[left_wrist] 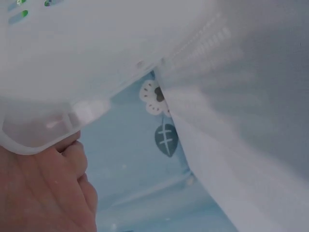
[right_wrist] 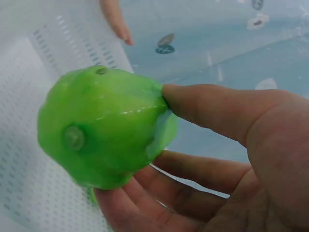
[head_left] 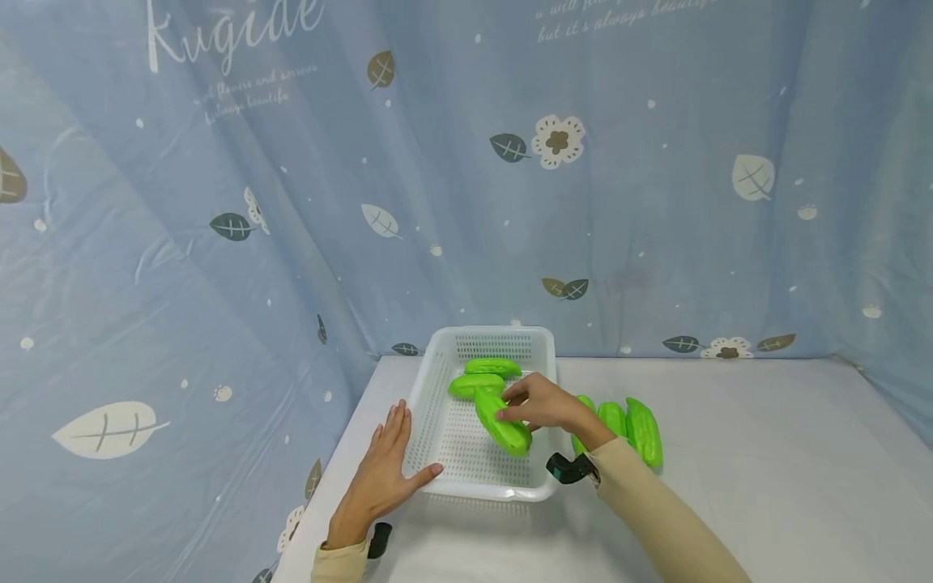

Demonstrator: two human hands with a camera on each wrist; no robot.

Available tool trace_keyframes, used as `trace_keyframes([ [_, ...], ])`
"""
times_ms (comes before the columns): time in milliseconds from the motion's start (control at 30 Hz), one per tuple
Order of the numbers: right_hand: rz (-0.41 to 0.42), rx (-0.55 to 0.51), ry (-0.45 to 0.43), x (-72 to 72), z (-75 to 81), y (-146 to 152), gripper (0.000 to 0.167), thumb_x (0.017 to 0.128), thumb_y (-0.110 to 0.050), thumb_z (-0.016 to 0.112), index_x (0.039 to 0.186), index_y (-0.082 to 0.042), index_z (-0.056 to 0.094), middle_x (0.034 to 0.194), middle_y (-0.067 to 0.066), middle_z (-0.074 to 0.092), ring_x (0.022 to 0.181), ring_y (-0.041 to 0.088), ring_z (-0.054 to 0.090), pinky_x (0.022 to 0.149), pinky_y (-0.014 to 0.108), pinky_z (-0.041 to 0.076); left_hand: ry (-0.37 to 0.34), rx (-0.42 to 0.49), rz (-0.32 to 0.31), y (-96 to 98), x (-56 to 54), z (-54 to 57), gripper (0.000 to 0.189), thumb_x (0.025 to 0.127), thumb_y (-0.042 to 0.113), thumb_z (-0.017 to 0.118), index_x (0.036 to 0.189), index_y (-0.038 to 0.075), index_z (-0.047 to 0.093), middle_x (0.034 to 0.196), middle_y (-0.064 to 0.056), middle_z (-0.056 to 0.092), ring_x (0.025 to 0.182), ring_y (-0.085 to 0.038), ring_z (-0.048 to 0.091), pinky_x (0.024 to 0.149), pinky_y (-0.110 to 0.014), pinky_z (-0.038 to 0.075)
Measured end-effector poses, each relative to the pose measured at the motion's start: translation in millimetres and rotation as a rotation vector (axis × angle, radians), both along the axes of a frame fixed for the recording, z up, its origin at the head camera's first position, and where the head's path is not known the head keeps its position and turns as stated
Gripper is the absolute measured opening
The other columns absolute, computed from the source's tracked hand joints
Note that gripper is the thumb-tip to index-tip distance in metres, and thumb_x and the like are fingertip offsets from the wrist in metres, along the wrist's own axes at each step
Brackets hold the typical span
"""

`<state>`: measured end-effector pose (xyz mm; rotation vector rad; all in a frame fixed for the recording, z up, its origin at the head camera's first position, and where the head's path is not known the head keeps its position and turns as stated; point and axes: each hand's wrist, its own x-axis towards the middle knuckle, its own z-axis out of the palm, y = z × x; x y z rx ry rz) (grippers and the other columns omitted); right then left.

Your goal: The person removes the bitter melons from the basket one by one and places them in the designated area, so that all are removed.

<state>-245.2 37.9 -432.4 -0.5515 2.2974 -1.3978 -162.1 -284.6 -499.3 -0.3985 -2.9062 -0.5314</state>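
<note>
A bumpy green bitter melon [head_left: 503, 423] is gripped in my right hand [head_left: 541, 402], tilted over the white basket [head_left: 547, 348]. In the right wrist view, the thumb presses one side of the bitter melon [right_wrist: 104, 130] and the fingers bend round the other; its rounded end faces the camera. Two more bitter melons lie in the basket toward its back, one [head_left: 492, 367] behind the other [head_left: 475, 386]. My left hand [head_left: 382, 465] rests along the basket's left side, fingers straight and thumb spread at the rim. In the left wrist view this hand [left_wrist: 46, 188] is partly covered by the basket's edge.
Right of the basket, three bitter melons lie on the white table [head_left: 765, 453]: one [head_left: 645, 431] on the outside, one [head_left: 612, 417] in the middle, and one [head_left: 581, 445] partly hidden by my right wrist. A blue patterned curtain [head_left: 656, 202] hangs behind and at the left.
</note>
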Motion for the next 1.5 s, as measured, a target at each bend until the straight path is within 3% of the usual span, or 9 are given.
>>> trace_keyframes([
  [400,-0.080,-0.096,-0.015,11.4,8.4,19.5,0.054,0.095,-0.028,0.075,0.136,0.006,0.064,0.127,0.020,0.072,0.110,0.027,0.073,0.081,0.045,0.065,-0.022,-0.017,-0.023,3.4,-2.8,5.1,0.121,0.082,0.074,0.068,0.163,-0.003,0.020,0.174,-0.017,0.012,0.162,-0.039,0.016,0.126,-0.064,0.024],
  [900,-0.240,-0.119,-0.005,23.3,19.5,61.2,0.055,0.098,-0.032,0.071,0.140,0.003,0.061,0.137,0.022,0.065,0.112,0.026,0.070,0.084,0.041,0.065,-0.040,-0.026,-0.011,4.9,-1.0,4.6,0.118,0.085,0.073,0.066,0.164,-0.002,0.018,0.175,-0.015,0.011,0.162,-0.038,0.016,0.127,-0.062,0.023],
  [1167,-0.255,-0.146,0.012,31.4,26.0,85.0,0.057,0.101,-0.034,0.068,0.145,0.001,0.057,0.143,0.024,0.061,0.121,0.031,0.066,0.092,0.044,0.063,-0.036,-0.039,0.015,3.3,3.1,1.1,0.118,0.085,0.073,0.066,0.163,-0.002,0.019,0.174,-0.016,0.013,0.161,-0.039,0.019,0.127,-0.062,0.024],
  [1500,-0.296,-0.143,0.032,36.5,31.1,115.1,0.062,0.103,-0.037,0.064,0.150,0.002,0.051,0.151,0.027,0.053,0.131,0.040,0.060,0.093,0.042,0.063,-0.023,-0.016,0.018,3.9,1.6,0.5,0.117,0.085,0.071,0.067,0.163,-0.003,0.020,0.174,-0.017,0.015,0.161,-0.039,0.018,0.127,-0.062,0.024],
])
